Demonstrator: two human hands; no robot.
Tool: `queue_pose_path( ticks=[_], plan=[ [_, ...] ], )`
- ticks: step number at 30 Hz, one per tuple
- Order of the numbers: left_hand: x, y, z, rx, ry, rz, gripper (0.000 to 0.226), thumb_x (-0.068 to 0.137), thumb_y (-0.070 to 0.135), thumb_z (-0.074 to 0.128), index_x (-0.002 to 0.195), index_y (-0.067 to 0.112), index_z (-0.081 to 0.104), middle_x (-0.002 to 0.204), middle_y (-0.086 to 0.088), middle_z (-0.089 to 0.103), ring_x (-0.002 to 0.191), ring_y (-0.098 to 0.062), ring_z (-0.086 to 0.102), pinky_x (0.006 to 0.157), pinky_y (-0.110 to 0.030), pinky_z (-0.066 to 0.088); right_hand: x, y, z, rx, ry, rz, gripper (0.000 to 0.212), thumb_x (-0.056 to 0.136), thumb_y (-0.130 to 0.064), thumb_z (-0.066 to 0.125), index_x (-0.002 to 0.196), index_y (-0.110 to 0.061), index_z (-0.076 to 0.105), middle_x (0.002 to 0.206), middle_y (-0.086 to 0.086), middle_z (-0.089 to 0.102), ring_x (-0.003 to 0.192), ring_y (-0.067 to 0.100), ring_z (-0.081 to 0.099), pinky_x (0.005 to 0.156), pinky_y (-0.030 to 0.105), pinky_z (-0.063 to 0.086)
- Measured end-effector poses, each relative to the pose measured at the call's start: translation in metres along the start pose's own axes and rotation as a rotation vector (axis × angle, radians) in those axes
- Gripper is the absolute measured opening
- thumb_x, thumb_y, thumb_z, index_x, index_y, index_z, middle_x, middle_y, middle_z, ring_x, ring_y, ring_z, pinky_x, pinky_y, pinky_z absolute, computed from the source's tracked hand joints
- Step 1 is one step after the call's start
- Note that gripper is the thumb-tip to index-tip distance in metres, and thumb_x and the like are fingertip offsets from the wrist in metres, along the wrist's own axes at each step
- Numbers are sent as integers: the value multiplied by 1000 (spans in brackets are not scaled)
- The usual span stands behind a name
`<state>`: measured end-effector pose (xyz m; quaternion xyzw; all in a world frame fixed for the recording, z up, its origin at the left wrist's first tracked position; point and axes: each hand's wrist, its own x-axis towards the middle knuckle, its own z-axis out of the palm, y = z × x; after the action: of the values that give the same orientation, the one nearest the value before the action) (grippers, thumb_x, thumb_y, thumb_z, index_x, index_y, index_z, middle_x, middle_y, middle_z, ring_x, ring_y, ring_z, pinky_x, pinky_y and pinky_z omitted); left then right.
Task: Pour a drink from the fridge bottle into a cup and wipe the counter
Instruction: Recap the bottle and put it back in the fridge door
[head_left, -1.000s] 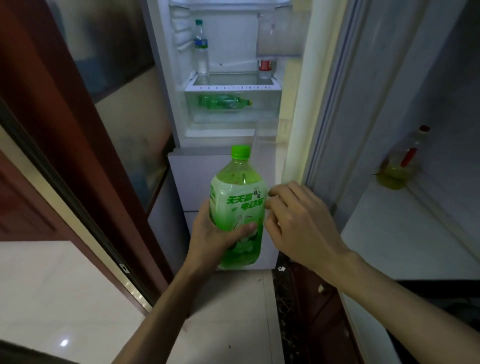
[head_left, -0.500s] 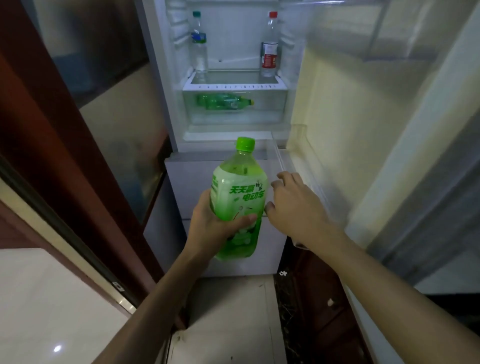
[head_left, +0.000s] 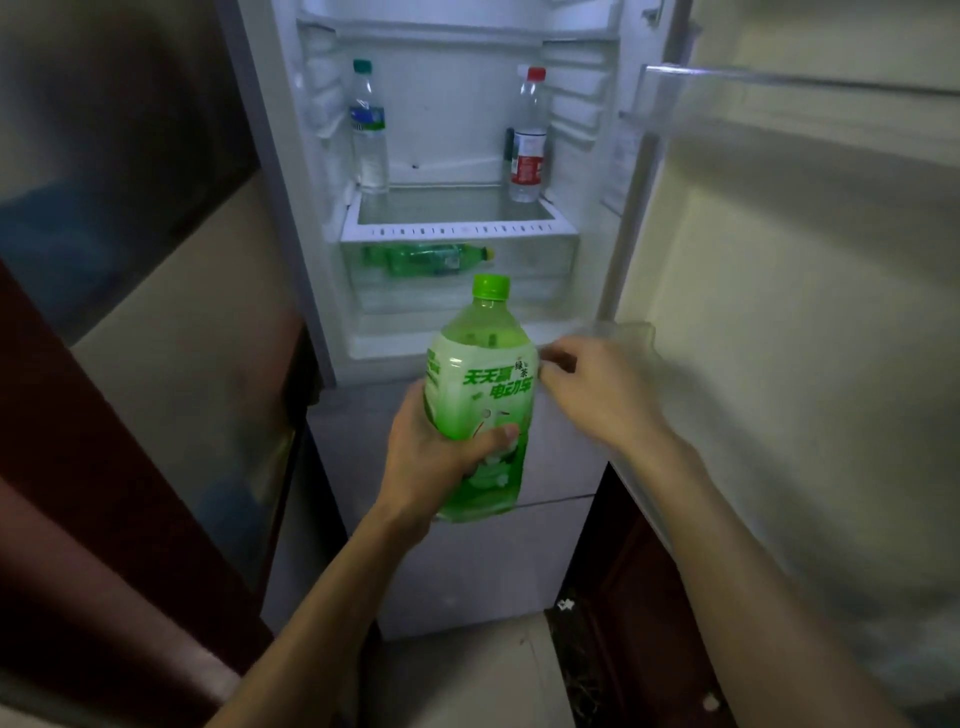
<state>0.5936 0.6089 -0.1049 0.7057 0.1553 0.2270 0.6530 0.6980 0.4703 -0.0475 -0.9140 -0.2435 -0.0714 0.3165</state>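
In front of the open fridge: green bottle upright, long axis vertical, cap up. Left hand wrapped around its lower body. Right hand loosely curled, blurred, beside the label; contact unclear.

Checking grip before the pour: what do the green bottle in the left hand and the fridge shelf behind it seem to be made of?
The green bottle looks like thin clear-green plastic with a glossy printed label wrap; liquid shows through its shoulder, so it may flex when squeezed. The left hand grips it around the label. The fridge shelf seems to be a clear pane, glass or plastic, in a white plastic frame.
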Motion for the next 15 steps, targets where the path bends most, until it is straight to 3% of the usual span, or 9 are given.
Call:
queue_pose_path(
  ticks=[2,5,9,11,15],
  plan=[
    [25,4,-4,1,10,3,56,60,10,93,108,16,65,96,-1,77,86,-20,75,69,-44,63,17,-7,4,195,35,40,18,89,-20,58,93,-20,75,87,-1,75,83,18,69,76,34,55],
    [61,10,-6,15,59,28,64,60,12,93,114,13,59,99,-1,75,89,-20,74,62,-31,59,44,-13,14,441,65,71,16,88,-15,60,87,-22,74,80,-2,74,77,16,71,79,41,58],
    [108,18,-7,42,123,52,73,54,22,96,116,18,58,105,3,72,95,-17,70,75,-37,60,88,-23,13,635,106,51,19,91,-6,57,86,-19,71,78,-1,73,68,8,70,70,30,58],
    [132,24,-5,54,142,65,76,52,25,96,117,21,59,107,4,72,97,-17,70,79,-41,60,111,-28,10,620,119,-10,16,93,-9,57,90,-17,70,79,-5,71,69,4,68,68,23,56],
    [185,45,6,14,149,111,76,56,14,94,122,17,57,110,1,71,99,-17,70,75,-34,61,158,-30,4,437,258,-127,16,91,-17,58,99,-18,72,85,-8,70,78,5,67,71,20,54]
  ],
)
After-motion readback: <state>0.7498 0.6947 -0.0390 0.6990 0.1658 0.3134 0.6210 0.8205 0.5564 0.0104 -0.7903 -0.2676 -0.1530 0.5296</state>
